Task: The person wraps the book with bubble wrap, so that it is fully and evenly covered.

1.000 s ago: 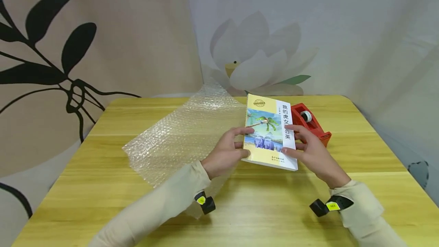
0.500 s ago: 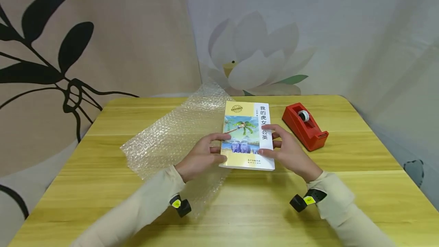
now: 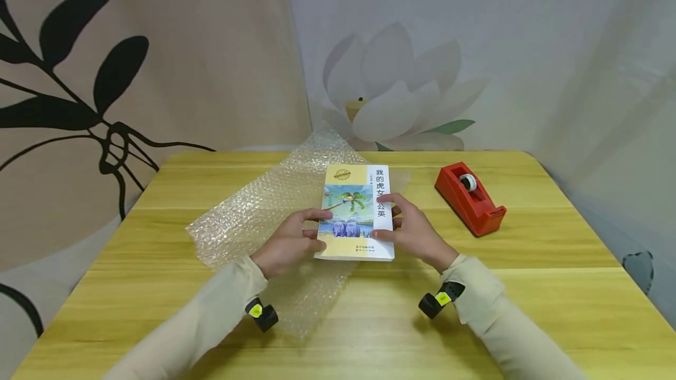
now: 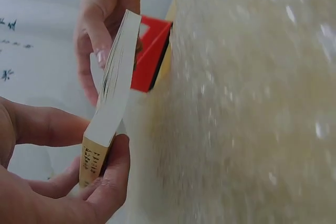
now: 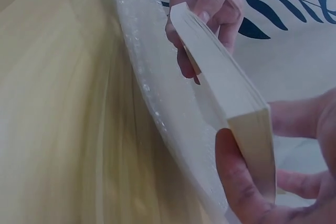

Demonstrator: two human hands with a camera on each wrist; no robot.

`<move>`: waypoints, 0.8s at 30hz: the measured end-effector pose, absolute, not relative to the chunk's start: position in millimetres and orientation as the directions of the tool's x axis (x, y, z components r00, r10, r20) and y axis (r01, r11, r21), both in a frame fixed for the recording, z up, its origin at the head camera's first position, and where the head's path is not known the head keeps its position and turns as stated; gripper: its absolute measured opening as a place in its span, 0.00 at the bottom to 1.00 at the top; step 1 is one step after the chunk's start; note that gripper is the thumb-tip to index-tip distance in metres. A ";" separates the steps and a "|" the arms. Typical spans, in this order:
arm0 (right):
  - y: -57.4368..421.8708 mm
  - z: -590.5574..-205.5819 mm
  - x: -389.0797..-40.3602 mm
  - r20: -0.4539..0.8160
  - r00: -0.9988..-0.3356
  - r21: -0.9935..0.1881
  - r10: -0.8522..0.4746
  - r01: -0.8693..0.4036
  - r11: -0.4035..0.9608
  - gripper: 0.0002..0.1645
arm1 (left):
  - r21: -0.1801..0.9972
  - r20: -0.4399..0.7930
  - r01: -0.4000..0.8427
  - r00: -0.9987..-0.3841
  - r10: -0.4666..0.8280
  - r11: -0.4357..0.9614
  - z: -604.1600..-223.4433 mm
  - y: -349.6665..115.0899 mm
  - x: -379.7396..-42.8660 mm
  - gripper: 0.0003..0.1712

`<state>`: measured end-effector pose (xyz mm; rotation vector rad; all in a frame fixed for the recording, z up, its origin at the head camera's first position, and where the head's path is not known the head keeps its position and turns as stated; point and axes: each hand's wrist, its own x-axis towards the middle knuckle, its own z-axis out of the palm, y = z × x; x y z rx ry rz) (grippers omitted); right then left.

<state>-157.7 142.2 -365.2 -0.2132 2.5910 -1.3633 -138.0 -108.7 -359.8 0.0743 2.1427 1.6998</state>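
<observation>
A paperback book [image 3: 348, 210] with a yellow and white cover and a palm-tree picture is held over the bubble wrap [image 3: 253, 216]. My left hand [image 3: 287, 242] grips its left edge, thumb and fingers on opposite sides. On the right edge, my right hand [image 3: 417, 239] grips it the same way. Both wrist views show the white page block [image 4: 118, 85] of the book, which stays closed, with a gap between it and the wrap. The clear wrap lies flat and diagonal on the table, partly hidden under the book and my left arm.
A red tape dispenser [image 3: 470, 201] with a white roll stands on the wooden table [image 3: 554, 298], right of the book. Behind the table's far edge hangs a printed cloth [image 3: 211, 63] with leaves and a lotus.
Both hands have carried the book leftward from in front of the tape dispenser to over the bubble wrap. The book has turned straighter, and the dispenser is fully visible now.
</observation>
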 end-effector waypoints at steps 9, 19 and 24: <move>114.4 -363.9 -164.0 -0.069 -0.957 -0.833 -0.280 -0.099 0.544 0.42 | 0.935 -0.273 -0.184 -0.920 0.282 0.303 -361.7 -134.3 -145.0 0.37; 84.9 -371.3 -176.3 -0.088 -0.941 -0.868 -0.328 -0.089 0.488 0.47 | 0.910 -0.281 -0.170 -0.924 0.259 0.378 -366.1 -164.9 -157.9 0.38; 70.7 -374.7 -178.6 -0.108 -0.936 -0.868 -0.334 -0.075 0.492 0.47 | 0.902 -0.289 -0.179 -0.927 0.241 0.394 -369.0 -176.9 -161.6 0.38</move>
